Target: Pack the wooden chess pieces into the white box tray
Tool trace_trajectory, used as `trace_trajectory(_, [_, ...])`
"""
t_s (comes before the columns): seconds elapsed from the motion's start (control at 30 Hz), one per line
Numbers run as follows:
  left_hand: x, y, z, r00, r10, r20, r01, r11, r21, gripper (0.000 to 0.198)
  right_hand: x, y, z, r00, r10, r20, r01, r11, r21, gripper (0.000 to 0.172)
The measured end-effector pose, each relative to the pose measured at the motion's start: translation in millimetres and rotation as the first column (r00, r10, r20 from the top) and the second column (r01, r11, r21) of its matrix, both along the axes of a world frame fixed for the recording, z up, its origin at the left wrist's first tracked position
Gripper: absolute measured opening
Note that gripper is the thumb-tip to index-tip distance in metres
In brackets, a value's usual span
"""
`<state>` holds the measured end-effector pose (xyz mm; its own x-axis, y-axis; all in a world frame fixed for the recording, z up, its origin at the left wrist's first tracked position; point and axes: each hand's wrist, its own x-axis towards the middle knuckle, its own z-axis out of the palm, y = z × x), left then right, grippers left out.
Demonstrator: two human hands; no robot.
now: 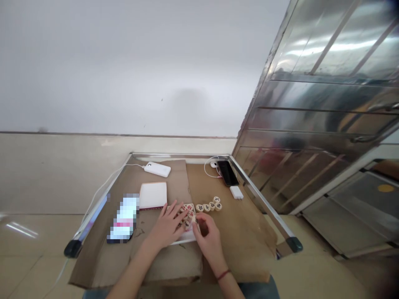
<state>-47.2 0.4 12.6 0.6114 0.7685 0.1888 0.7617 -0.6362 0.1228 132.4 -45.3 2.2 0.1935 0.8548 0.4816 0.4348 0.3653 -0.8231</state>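
Note:
A white open box of round wooden xiangqi pieces, lettered in red and black, sits on the cardboard in front of me. My left hand lies over the box's left side, fingers spread across the pieces and covering some of them. At the box's right edge, my right hand is closed, thumb and forefinger pinching a xiangqi piece. More black-lettered pieces stand in a short bent row right of the box. A white box lid lies behind my left hand.
Cardboard covers the metal-framed table. A lit phone lies at the left. Behind it is a white power bank with a cable. A dark phone, a white charger and a coiled cable are at the back right.

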Motion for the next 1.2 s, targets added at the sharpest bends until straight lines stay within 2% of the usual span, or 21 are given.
trace_trajectory(0.1, [-0.4,0.6,-2.4,1.0,0.006,0.001,-0.006,1.0,-0.012,0.047,-4.4,-0.5,5.4,0.978,0.07,0.196,-0.078,0.996,0.035,0.005])
trace_trajectory(0.23, [0.0,1.2,-2.4,1.0,0.01,-0.001,-0.01,0.999,-0.044,0.048,-11.3,-0.2,11.4,0.924,0.105,0.368,-0.099,0.994,-0.036,0.011])
trace_trajectory(0.5, [0.1,0.9,-3.2,0.999,0.009,0.052,-0.006,0.998,-0.064,0.049,-10.0,2.4,18.4,0.84,0.092,0.534,-0.03,0.992,-0.122,0.019])
trace_trajectory(0.6, [0.1,0.3,-1.0,0.998,0.013,0.059,-0.008,0.996,-0.09,0.049,-9.0,4.2,22.8,0.802,0.112,0.586,0.006,0.981,-0.195,0.013])
trace_trajectory(0.77, [1.1,0.3,0.8,0.998,0.016,0.054,-0.011,0.995,-0.095,0.05,-12.9,4.8,29.2,0.781,0.143,0.608,0.007,0.971,-0.239,0.009])
trace_trajectory(0.93, [2.8,-0.2,5.7,0.996,0.034,0.077,-0.024,0.992,-0.124,0.046,2.0,13.5,27.1,0.904,0.11,0.413,-0.038,0.983,-0.179,0.009])
trace_trajectory(1.0, [4.4,-1.3,10.3,0.995,0.053,0.086,-0.041,0.99,-0.133,0.047,19.2,22.7,24.4,0.942,0.028,0.335,0.023,0.989,-0.148,0.013])
trace_trajectory(1.07, [7.0,-2.2,15.0,0.993,0.063,0.096,-0.05,0.99,-0.131,0.051,40.6,34.9,21.8,0.947,-0.078,0.313,0.136,0.976,-0.168,0.016])
trace_trajectory(1.13, [10.9,-2.4,18.7,0.993,0.051,0.104,-0.039,0.992,-0.121,0.057,61.5,49.4,20.5,0.914,-0.193,0.356,0.281,0.936,-0.213,0.02])
trace_trajectory(1.2, [15.9,-1.4,20.8,0.995,0.029,0.097,-0.018,0.993,-0.117,0.064,77.2,65.4,20.7,0.842,-0.22,0.492,0.402,0.865,-0.302,0.022])
